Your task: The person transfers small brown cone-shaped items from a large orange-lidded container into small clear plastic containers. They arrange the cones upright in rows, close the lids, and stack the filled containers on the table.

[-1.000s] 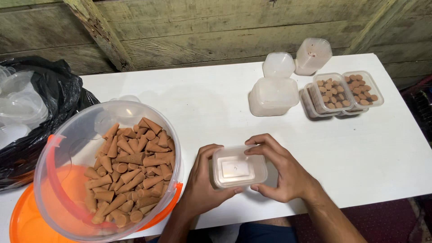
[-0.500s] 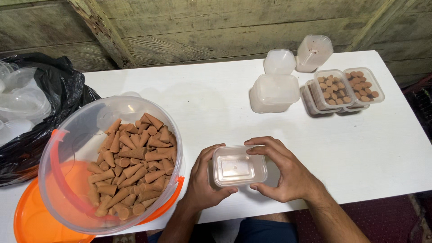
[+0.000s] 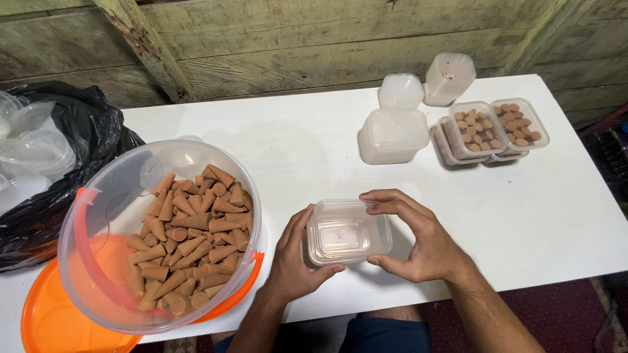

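Both hands, left (image 3: 296, 258) and right (image 3: 418, 238), grip a small clear square container (image 3: 347, 232), empty and lidless, on a white table (image 3: 288, 144) before a weathered plank wall (image 3: 294, 39).

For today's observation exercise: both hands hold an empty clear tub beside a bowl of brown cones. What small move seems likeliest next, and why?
Probably the left hand reaches to the brown cones, since the small tub is empty while tubs farther off already hold pieces.
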